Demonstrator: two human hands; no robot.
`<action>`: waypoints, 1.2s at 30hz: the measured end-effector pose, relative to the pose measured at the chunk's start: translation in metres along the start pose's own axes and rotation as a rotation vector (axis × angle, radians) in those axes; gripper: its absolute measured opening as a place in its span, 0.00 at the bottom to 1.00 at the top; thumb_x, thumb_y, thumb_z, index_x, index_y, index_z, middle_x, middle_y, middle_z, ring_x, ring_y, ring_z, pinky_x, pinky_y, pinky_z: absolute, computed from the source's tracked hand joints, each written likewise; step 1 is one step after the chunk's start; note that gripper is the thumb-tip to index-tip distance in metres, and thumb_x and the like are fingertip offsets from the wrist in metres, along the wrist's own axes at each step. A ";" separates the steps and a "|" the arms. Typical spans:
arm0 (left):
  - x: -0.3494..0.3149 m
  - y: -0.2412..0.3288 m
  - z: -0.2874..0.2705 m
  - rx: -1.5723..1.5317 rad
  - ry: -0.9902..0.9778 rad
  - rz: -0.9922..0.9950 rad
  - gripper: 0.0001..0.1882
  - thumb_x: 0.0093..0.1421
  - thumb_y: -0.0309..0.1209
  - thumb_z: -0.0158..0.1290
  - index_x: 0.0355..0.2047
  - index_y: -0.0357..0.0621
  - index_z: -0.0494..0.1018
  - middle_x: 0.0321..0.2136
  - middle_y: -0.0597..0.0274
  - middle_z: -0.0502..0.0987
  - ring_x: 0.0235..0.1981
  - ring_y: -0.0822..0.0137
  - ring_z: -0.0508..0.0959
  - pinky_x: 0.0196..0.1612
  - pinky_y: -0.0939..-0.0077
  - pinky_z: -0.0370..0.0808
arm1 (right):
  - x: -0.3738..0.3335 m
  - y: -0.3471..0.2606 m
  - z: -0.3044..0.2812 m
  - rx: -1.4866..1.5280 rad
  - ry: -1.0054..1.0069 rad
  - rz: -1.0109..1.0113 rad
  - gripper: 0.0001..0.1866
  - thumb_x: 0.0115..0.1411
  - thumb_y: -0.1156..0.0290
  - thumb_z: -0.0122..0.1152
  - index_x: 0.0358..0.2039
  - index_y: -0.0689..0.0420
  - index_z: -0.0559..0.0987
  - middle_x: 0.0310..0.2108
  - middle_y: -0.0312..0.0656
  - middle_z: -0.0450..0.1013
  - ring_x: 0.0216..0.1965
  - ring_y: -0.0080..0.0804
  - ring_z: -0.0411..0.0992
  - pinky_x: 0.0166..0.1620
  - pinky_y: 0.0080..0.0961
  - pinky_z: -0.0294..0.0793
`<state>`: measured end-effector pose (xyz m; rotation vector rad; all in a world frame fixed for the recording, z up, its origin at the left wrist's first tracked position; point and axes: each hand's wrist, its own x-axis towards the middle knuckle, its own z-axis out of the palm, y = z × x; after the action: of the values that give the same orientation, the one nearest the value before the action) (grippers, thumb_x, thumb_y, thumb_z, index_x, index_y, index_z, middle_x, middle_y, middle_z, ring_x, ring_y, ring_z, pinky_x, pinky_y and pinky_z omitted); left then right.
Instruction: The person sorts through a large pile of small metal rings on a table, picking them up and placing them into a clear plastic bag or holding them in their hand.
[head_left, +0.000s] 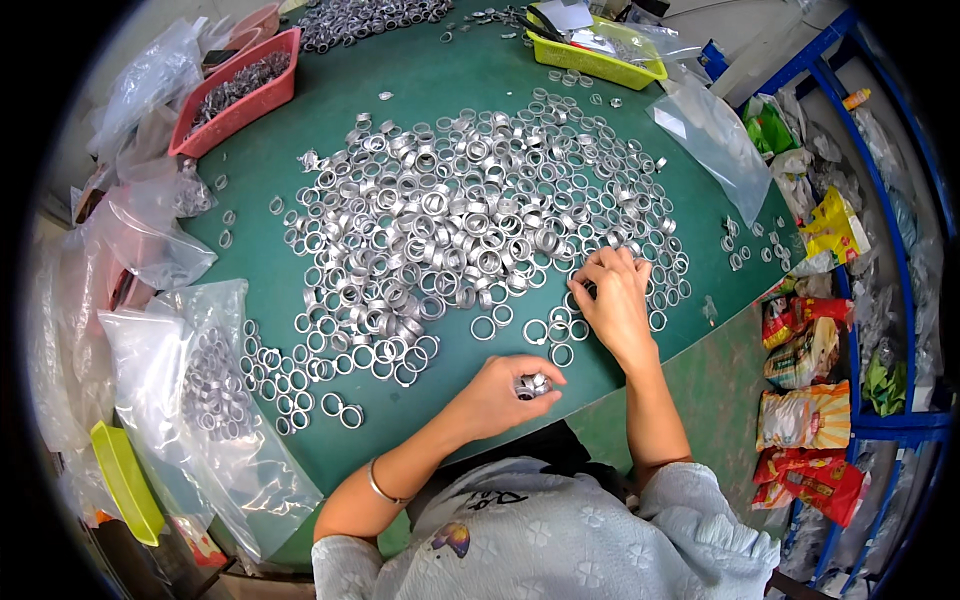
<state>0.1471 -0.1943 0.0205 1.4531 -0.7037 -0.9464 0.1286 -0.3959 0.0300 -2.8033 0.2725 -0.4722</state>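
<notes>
Taking the middle of the big pile as the clock centre, with 12 pointing away from the person: that heap of silvery metal rings [470, 215] covers the middle of a green table [335, 95], loads of them stacked up on each other and the outer ones lying loose and flat.

Right hand [615, 295] is at about 4 o'clock, right on the pile's edge among the rings, fingers bent and pointing down. Can't tell if they're actually pinching a ring, the fingertips are too hidden.

Left hand [492, 398] is near 6 o'clock, just off the pile, fingers curled around a small bunch of metal pieces [534, 385] showing between thumb and forefinger. There's a bangle [380, 484] on that wrist.

Around the rest of the table: a pinkish-red tray [256, 112] of dark bits at 10, another heap of metal parts [375, 20] at 11, a yellow-green tray [590, 67] at 1. A clear plastic bag [262, 490] with rings showing through it sits at 8, and a flat clear bag [718, 150] lies between 2 and 3. Blue shelving [895, 210] stands over at 3, with colourful packets [805, 415] around 4.
</notes>
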 end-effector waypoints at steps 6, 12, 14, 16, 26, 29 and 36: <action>0.000 0.001 -0.001 -0.123 0.051 0.009 0.09 0.54 0.23 0.56 0.37 0.40 0.76 0.27 0.70 0.75 0.24 0.82 0.70 0.25 0.87 0.67 | -0.004 -0.002 -0.015 0.932 -0.177 0.227 0.05 0.55 0.76 0.60 0.29 0.64 0.78 0.35 0.35 0.70 0.34 0.17 0.65 0.35 0.15 0.62; 0.004 -0.003 -0.003 -0.324 0.306 0.136 0.17 0.53 0.20 0.56 0.44 0.41 0.73 0.28 0.69 0.73 0.20 0.83 0.68 0.19 0.88 0.63 | -0.025 -0.017 -0.017 1.388 -0.255 0.215 0.04 0.58 0.77 0.56 0.32 0.65 0.76 0.37 0.37 0.69 0.37 0.20 0.65 0.39 0.16 0.63; 0.003 -0.002 -0.005 -0.379 0.330 0.132 0.20 0.52 0.20 0.57 0.48 0.39 0.70 0.30 0.67 0.73 0.19 0.82 0.68 0.20 0.88 0.63 | -0.027 -0.024 -0.020 1.372 -0.235 0.186 0.04 0.57 0.78 0.57 0.32 0.65 0.77 0.36 0.38 0.70 0.37 0.21 0.66 0.40 0.18 0.64; 0.003 0.003 -0.004 -0.348 0.339 0.147 0.21 0.51 0.21 0.59 0.47 0.41 0.71 0.28 0.70 0.73 0.21 0.83 0.68 0.21 0.89 0.64 | -0.029 -0.025 -0.019 1.275 -0.229 0.137 0.04 0.55 0.78 0.58 0.31 0.65 0.77 0.35 0.38 0.70 0.36 0.22 0.67 0.40 0.19 0.65; -0.001 0.001 -0.018 -1.084 0.057 0.004 0.16 0.62 0.34 0.45 0.48 0.39 0.66 0.30 0.57 0.71 0.12 0.79 0.62 0.08 0.89 0.51 | -0.008 -0.025 0.001 0.505 0.067 -0.065 0.08 0.48 0.78 0.62 0.32 0.60 0.79 0.33 0.39 0.71 0.35 0.32 0.68 0.37 0.25 0.67; 0.001 -0.001 -0.021 -1.088 0.026 0.036 0.20 0.63 0.39 0.44 0.51 0.43 0.62 0.31 0.54 0.68 0.12 0.79 0.59 0.08 0.90 0.52 | -0.004 -0.027 0.014 0.133 0.010 -0.160 0.09 0.45 0.76 0.64 0.30 0.57 0.79 0.35 0.37 0.69 0.38 0.37 0.65 0.41 0.31 0.62; 0.003 -0.006 -0.019 -1.071 0.109 -0.014 0.15 0.66 0.38 0.40 0.49 0.45 0.64 0.32 0.53 0.69 0.11 0.77 0.61 0.07 0.91 0.52 | -0.011 -0.025 -0.002 0.767 -0.027 0.083 0.05 0.49 0.80 0.60 0.29 0.62 0.77 0.33 0.41 0.70 0.35 0.32 0.68 0.40 0.26 0.66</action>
<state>0.1647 -0.1870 0.0134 0.5433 -0.0367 -1.0048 0.1215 -0.3703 0.0360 -2.0410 0.1539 -0.4070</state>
